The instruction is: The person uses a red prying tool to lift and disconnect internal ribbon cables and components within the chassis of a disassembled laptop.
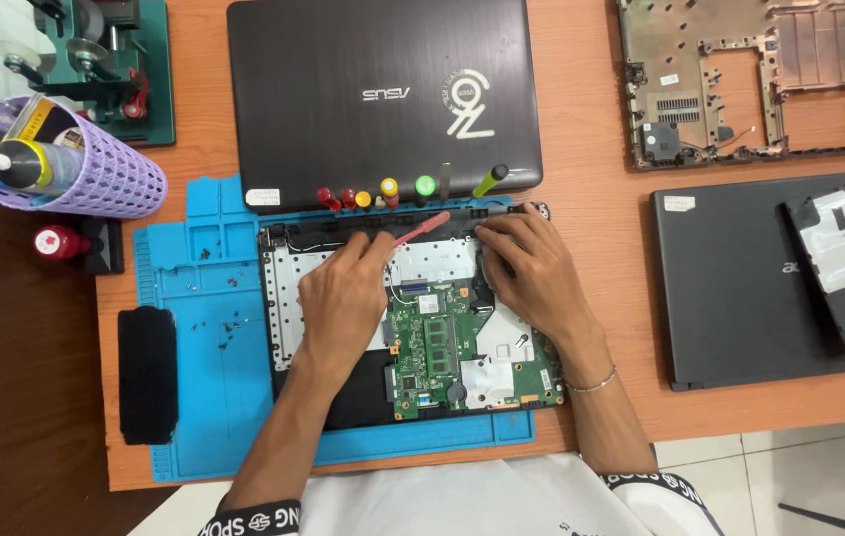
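An opened laptop base (283, 298) lies on a blue work mat (214, 397), its green circuit board (442, 347) and silver shielding exposed. My left hand (343, 298) rests on the left half of the base and grips a screwdriver with a translucent red handle (422, 226), which points toward the base's far edge. My right hand (532, 268) lies on the right half near the hinge corner, its fingertips pressing on the far edge of the chassis; nothing is held in it. A thin bracelet (596, 382) circles that wrist.
A closed dark laptop (383, 89) sits beyond the base, with several coloured-handled screwdrivers (393, 189) along its near edge. A stripped chassis (750, 79) and another dark laptop (740, 278) lie right. A purple tool basket (95, 169), black pad (147, 372) and loose screws (229, 323) sit left.
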